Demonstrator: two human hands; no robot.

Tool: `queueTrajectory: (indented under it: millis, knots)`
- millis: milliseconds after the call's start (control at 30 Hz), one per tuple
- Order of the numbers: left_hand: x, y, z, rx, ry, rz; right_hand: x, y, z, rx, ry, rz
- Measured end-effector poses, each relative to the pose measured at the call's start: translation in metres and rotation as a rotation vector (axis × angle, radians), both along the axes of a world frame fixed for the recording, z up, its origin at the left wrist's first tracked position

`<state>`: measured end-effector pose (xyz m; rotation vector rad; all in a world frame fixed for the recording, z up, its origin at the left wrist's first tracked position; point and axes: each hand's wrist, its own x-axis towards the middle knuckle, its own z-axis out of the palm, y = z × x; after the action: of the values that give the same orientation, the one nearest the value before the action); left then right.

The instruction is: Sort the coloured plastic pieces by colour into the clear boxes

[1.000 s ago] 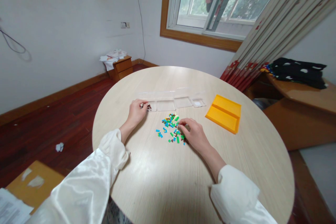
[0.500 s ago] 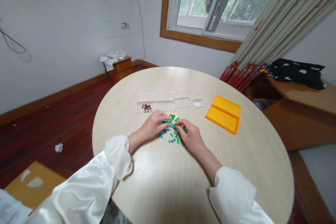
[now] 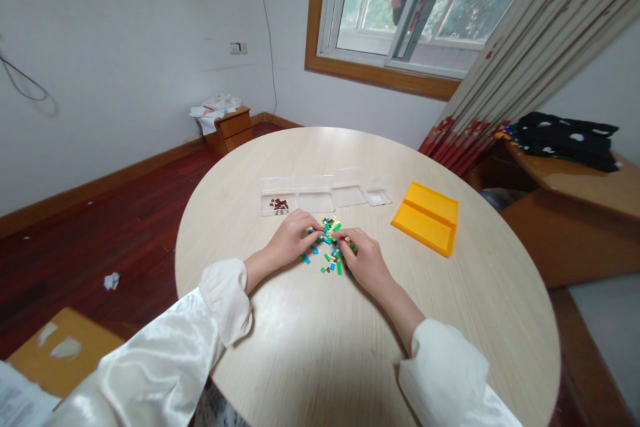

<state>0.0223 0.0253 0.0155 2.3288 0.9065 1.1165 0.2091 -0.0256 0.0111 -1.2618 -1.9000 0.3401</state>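
Note:
A loose pile of small green, blue, yellow and brown building bricks (image 3: 331, 257) lies on the round table between my hands. At the pile's left edge is my left hand (image 3: 293, 238), its thumb and index fingertip drawn together. Whatever may be between them is too small to make out. On the right side, my right hand (image 3: 366, 257) reaches over the bricks with its index finger stretched out and the thumb a little apart from it. I see nothing held in it. Its palm side and part of the pile beneath are hidden.
Behind the pile stands a row of clear plastic boxes (image 3: 316, 201); the leftmost holds small brown bricks (image 3: 280, 205). A yellow two-part tray (image 3: 430, 229) sits to the right on the wooden table (image 3: 320, 360). Beyond are a window and a curtain (image 3: 480, 107).
My left thumb has drawn back slightly left, closer to the index fingertip. The right hand has barely shifted over the bricks. Boxes and tray stay put.

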Motion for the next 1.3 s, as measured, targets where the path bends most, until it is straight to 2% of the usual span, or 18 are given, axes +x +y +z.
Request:
queueTrajectory:
  millis: [200,367,633,1100,1300]
  knots:
    - [-0.023,0.023,0.003,-0.106,-0.015,0.407,0.011,0.004,-0.007,-0.01,-0.214,0.004]
    - [-0.04,0.037,0.005,-0.114,0.058,0.567,0.009,0.004,-0.009,0.013,-0.29,0.009]
    - [-0.043,0.038,0.004,-0.142,0.166,0.613,0.01,0.003,-0.008,-0.026,-0.328,0.003]
    - [-0.046,0.042,-0.005,-0.146,0.139,0.629,0.009,0.001,-0.005,-0.053,-0.339,-0.039]
    - [-0.046,0.042,-0.004,-0.147,0.147,0.624,0.008,0.001,-0.006,-0.077,-0.347,-0.032]
